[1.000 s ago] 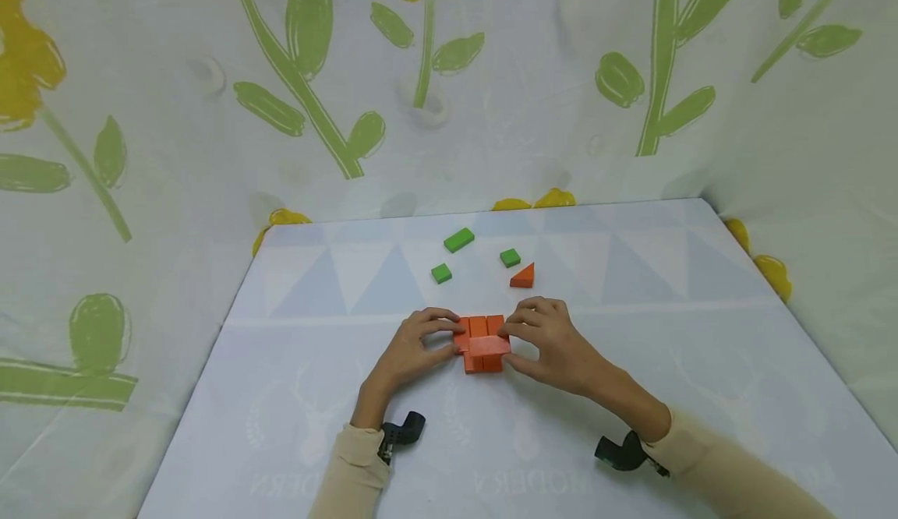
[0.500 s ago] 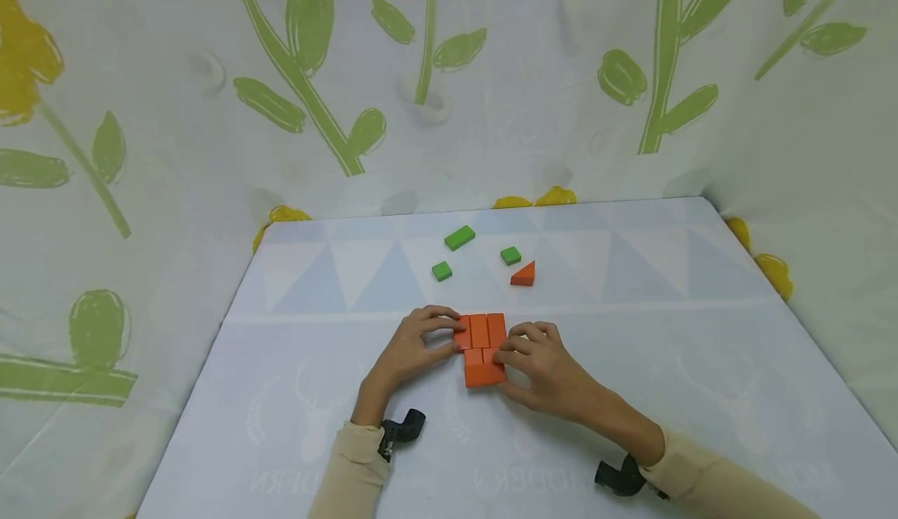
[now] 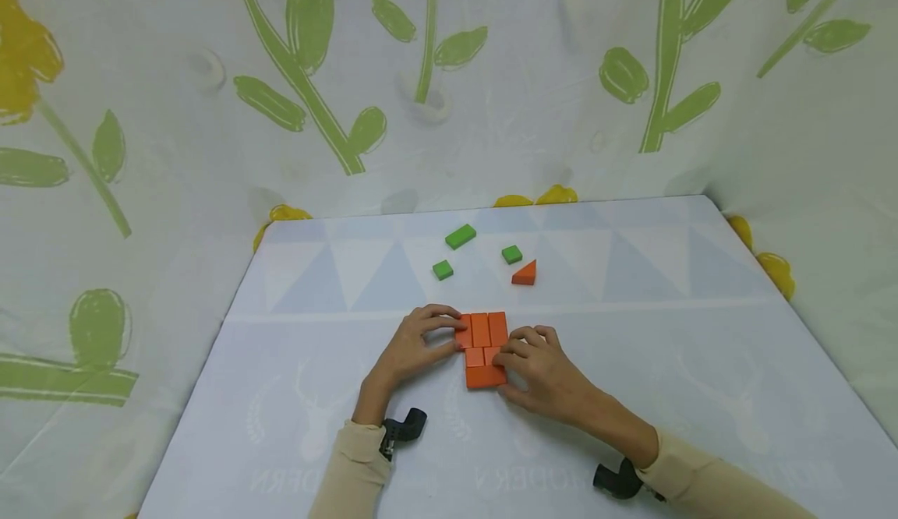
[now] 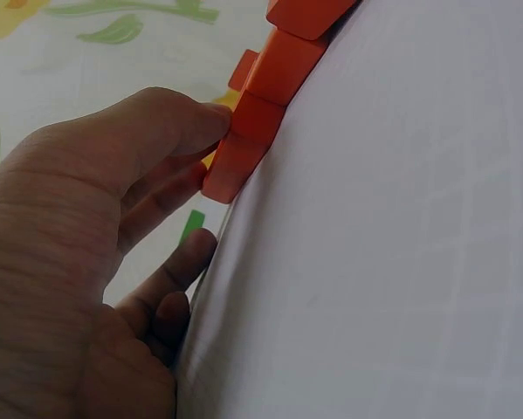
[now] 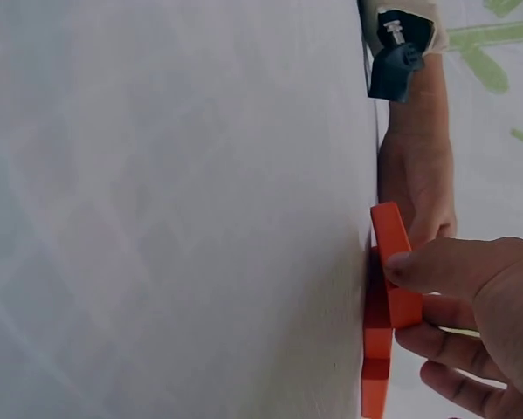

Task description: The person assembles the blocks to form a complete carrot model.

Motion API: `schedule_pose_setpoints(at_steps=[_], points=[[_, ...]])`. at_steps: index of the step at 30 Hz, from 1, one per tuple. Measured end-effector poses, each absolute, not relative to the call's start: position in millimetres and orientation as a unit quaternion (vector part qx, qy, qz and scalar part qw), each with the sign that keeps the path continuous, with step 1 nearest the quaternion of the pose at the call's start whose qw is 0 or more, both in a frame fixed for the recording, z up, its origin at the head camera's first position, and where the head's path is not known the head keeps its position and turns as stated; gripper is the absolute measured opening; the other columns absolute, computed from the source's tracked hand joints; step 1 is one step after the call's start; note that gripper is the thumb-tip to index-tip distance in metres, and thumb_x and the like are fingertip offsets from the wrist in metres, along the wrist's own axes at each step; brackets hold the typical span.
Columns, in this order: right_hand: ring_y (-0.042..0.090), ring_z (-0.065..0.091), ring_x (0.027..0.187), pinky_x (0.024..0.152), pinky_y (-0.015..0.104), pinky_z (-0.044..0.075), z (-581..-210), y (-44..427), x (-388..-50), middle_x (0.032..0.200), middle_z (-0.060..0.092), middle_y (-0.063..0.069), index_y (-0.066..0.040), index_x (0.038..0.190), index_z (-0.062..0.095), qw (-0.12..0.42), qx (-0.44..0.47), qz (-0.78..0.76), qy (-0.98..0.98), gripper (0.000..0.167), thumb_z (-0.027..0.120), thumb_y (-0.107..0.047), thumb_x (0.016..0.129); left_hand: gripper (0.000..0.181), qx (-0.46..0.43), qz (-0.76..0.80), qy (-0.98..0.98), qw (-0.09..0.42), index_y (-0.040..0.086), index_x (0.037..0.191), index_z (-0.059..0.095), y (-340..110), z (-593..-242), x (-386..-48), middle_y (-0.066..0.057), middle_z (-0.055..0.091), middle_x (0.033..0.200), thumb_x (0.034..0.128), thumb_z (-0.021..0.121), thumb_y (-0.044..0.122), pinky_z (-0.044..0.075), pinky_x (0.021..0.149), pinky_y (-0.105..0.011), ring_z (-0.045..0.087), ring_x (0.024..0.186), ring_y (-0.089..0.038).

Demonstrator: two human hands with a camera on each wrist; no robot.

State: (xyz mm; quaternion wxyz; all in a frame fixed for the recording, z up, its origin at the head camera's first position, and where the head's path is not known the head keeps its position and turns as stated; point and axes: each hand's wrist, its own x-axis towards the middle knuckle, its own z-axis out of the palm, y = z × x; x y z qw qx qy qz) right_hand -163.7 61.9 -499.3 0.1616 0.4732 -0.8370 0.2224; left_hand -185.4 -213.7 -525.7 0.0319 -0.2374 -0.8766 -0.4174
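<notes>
Several flat orange blocks [image 3: 480, 330] lie side by side on the table. My left hand [image 3: 415, 341] holds the left block of the far row, its thumb at the near corner and fingertips over the far end. In the left wrist view that thumb touches the row's side. A longer orange block [image 3: 486, 378] is at the near end of the group. My right hand [image 3: 543, 371] pinches it by its right side. In the right wrist view this held block [image 5: 404, 301] is tilted against the others, the thumb on its face and fingers behind.
Farther back on the table [image 3: 337, 394] are a long green block [image 3: 461, 237] and two small green blocks, one left [image 3: 443, 270] and one right [image 3: 512, 254]. An orange triangular block [image 3: 525, 273] lies near the right one. A flowered cloth [image 3: 512, 114] surrounds the table.
The right hand has brought the longer orange block from above the group's middle down toward the near end, exposing the blocks beneath. The left hand has kept its place.
</notes>
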Motion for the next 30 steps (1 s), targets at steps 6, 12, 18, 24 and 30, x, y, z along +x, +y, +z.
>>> schedule_pose_setpoints(at_steps=[6, 12, 18, 24, 30], points=[[0.022, 0.055, 0.107, 0.091, 0.048, 0.038, -499.8, 61.6, -163.8, 0.096, 0.065, -0.004, -0.014, 0.097, 0.072, 0.155, 0.471, 0.219, -0.841, 0.031, 0.088, -0.020, 0.071, 0.028, -0.238, -0.415, -0.877, 0.036, 0.021, 0.117, 0.075, -213.7, -527.5, -185.6, 0.007, 0.060, 0.129, 0.0898, 0.077, 0.028, 0.035, 0.106, -0.053, 0.050, 0.124, -0.018], [0.022, 0.055, 0.107, 0.091, 0.047, 0.038, -501.8, 61.4, -163.6, 0.095, 0.064, -0.003, -0.014, 0.096, 0.073, 0.150, 0.465, 0.212, -0.847, 0.028, 0.087, -0.020, 0.073, 0.027, -0.244, -0.409, -0.878, 0.041, 0.023, 0.117, 0.075, -215.3, -530.5, -187.3, 0.008, 0.060, 0.129, 0.0903, 0.076, 0.028, 0.037, 0.105, -0.050, 0.050, 0.123, -0.016], [0.021, 0.054, 0.107, 0.090, 0.045, 0.038, -503.5, 61.3, -164.4, 0.096, 0.063, -0.003, -0.015, 0.096, 0.073, 0.143, 0.458, 0.211, -0.852, 0.030, 0.089, -0.021, 0.072, 0.026, -0.241, -0.413, -0.878, 0.037, 0.024, 0.116, 0.075, -216.6, -530.0, -188.0, 0.008, 0.060, 0.129, 0.0907, 0.075, 0.029, 0.036, 0.104, -0.051, 0.050, 0.120, -0.015], [0.019, 0.053, 0.106, 0.090, 0.045, 0.038, -502.8, 60.4, -165.6, 0.097, 0.061, -0.005, -0.016, 0.098, 0.071, 0.127, 0.449, 0.214, -0.858, 0.034, 0.090, -0.026, 0.072, 0.027, -0.237, -0.411, -0.880, 0.031, 0.024, 0.117, 0.075, -217.9, -528.9, -187.8, 0.010, 0.059, 0.129, 0.0905, 0.076, 0.029, 0.035, 0.106, -0.049, 0.049, 0.121, -0.015], [0.019, 0.054, 0.104, 0.088, 0.047, 0.037, -490.8, 64.9, -181.2, 0.097, 0.062, -0.005, -0.015, 0.098, 0.073, 0.115, 0.440, 0.239, -0.858, 0.027, 0.087, -0.025, 0.077, 0.027, -0.244, -0.421, -0.873, 0.038, 0.021, 0.116, 0.075, -214.8, -530.6, -187.3, 0.007, 0.060, 0.129, 0.0895, 0.077, 0.026, 0.036, 0.104, -0.050, 0.050, 0.120, -0.017]])
